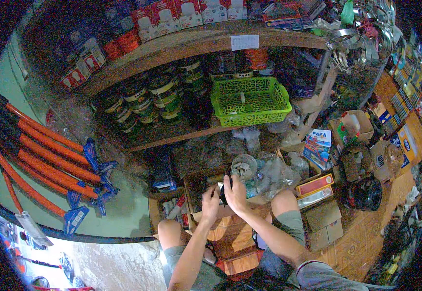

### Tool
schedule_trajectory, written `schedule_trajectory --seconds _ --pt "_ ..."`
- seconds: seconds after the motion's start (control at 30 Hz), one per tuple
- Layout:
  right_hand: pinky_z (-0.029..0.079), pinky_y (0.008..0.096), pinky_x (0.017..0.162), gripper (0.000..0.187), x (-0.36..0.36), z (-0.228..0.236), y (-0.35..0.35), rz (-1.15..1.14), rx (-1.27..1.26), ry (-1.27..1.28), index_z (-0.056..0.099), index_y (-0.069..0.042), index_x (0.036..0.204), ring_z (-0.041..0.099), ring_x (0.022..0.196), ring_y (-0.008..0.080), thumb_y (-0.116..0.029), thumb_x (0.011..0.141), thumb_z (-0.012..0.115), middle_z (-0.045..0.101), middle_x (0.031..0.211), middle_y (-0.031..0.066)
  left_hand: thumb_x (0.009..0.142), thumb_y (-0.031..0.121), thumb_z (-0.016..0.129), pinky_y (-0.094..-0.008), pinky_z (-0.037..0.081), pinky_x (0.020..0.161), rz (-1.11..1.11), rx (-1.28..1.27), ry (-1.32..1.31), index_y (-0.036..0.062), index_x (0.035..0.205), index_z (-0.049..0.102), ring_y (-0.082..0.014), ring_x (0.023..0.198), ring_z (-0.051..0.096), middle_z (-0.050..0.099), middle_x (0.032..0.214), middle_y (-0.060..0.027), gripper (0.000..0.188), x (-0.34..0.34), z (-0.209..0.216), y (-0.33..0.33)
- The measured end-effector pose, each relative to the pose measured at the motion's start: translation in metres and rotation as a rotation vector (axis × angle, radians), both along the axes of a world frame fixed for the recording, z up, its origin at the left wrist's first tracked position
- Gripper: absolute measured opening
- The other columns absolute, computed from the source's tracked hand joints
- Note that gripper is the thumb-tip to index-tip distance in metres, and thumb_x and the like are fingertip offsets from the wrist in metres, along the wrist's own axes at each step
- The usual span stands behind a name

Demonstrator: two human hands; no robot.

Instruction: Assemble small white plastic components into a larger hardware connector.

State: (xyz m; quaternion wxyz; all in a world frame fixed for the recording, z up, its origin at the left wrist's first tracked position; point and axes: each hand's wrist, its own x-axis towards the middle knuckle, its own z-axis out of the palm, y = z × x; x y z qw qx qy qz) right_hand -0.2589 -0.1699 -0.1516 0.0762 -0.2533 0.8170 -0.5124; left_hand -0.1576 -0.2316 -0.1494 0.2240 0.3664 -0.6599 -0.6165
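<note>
Free room between the forearms [187, 259]; just ahead of the hands [236, 195], plastic tub [244, 167] and bags [280, 175] as obstacles.

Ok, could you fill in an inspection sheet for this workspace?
Surface: wood-patterned floor with a cardboard box on it.
Job's things: small dark item, kind unclear.
Clutter: clear plastic bags and a round tub just beyond the hands.
Hands: left hand and right hand, both bare, holding the item between them.
Cables: nothing seen.
Surroundings: wooden shelf, green basket, orange bars at left.
</note>
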Motion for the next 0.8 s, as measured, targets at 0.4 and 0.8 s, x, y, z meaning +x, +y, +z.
schedule_trajectory --seconds 0.4,0.8 --pt "0.049 0.0469 0.082 0.050 -0.008 -0.021 -0.001 0.032 -0.206 -0.501 0.062 0.002 0.111 0.065 0.088 0.0377 -0.046 0.105 0.048 0.070 0.095 0.0213 0.095 0.016 0.072 -0.0270 0.046 0.084 -0.118 0.109 0.085 0.0005 0.111 0.068 -0.0100 0.090 0.057 0.066 0.096 -0.0010 0.023 0.006 0.006 -0.008" --pt "0.047 0.0471 0.090 0.055 -0.019 -0.023 0.002 0.029 -0.002 -0.056 0.061 0.006 0.119 0.063 0.107 0.0438 -0.045 0.105 0.046 0.067 0.112 0.0272 0.097 0.022 0.071 -0.0304 0.050 0.085 -0.052 -0.038 -0.033 0.0030 0.115 0.073 -0.0126 0.089 0.064 0.074 0.098 -0.0059 0.027 -0.004 0.003 -0.005"
